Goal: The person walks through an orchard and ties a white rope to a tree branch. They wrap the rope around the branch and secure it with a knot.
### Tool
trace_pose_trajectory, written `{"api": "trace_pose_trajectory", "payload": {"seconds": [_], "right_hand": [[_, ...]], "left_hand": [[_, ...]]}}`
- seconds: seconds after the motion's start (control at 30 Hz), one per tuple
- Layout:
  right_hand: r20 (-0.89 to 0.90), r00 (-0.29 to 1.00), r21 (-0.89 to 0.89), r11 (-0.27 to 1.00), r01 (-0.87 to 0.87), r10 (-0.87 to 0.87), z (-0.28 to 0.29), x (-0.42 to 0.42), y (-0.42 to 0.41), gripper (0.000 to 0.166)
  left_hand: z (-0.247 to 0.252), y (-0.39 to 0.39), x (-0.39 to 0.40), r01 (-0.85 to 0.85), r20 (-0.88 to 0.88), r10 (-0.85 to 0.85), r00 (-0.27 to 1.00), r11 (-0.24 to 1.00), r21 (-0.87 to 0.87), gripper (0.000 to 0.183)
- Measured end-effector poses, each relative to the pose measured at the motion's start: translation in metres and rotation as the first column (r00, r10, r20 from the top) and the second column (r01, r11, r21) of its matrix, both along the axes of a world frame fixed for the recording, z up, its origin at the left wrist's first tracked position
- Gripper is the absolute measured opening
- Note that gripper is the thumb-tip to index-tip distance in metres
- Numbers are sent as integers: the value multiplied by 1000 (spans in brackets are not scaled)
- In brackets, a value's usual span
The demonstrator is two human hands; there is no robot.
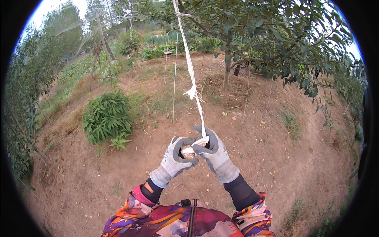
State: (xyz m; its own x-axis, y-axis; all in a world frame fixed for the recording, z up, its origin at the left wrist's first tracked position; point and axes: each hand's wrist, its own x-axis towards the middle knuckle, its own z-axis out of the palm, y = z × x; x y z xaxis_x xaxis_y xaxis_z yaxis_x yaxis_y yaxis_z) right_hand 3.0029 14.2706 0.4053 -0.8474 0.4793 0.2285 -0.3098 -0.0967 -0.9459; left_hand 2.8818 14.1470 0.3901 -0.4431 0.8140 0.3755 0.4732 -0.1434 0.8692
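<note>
A white cloth strip (189, 63) runs down from above, with a knot near the top beside a branch and a frayed knot halfway down. Its lower end wraps around a rough, brownish lump that looks like a stone (188, 155). My left hand (170, 161), in a grey-palmed work glove, grips the lump from the left. In a matching glove, my right hand (217, 157) pinches the strip's lower end against the lump's right side. Fingers and cloth hide much of the lump, so its full shape cannot be told.
A leafy fruit tree (226, 69) spreads low branches at the upper right, with a dark bottle-like object (237, 70) hanging near its trunk. Thin strings (175, 80) run down to the bare soil (254, 177). A bushy green plant (107, 117) grows at the left.
</note>
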Motion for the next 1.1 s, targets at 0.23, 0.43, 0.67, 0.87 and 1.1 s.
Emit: {"api": "trace_pose_trajectory", "payload": {"seconds": [0.23,0.43,0.67,0.87,1.1], "right_hand": [[-69,997,-7,999,31,-32,3,10,8,53],[-45,988,156,976,154,-148,-1,20,17,51],[-37,930,151,918,368,-367,-1,34,11,48],[-75,945,-121,943,309,-319,-13,48,13,47],[-10,979,-111,973,202,-205,-3,43,3,47]], "left_hand": [[12,4,7,52,65,-50,997,999,-18,60],[14,7,10,-21,-165,25,986,999,29,56],[3,12,20,63,-24,-63,998,998,22,52],[1,15,24,88,27,-88,996,996,22,51],[4,14,28,98,16,-98,995,994,-40,54]]}}
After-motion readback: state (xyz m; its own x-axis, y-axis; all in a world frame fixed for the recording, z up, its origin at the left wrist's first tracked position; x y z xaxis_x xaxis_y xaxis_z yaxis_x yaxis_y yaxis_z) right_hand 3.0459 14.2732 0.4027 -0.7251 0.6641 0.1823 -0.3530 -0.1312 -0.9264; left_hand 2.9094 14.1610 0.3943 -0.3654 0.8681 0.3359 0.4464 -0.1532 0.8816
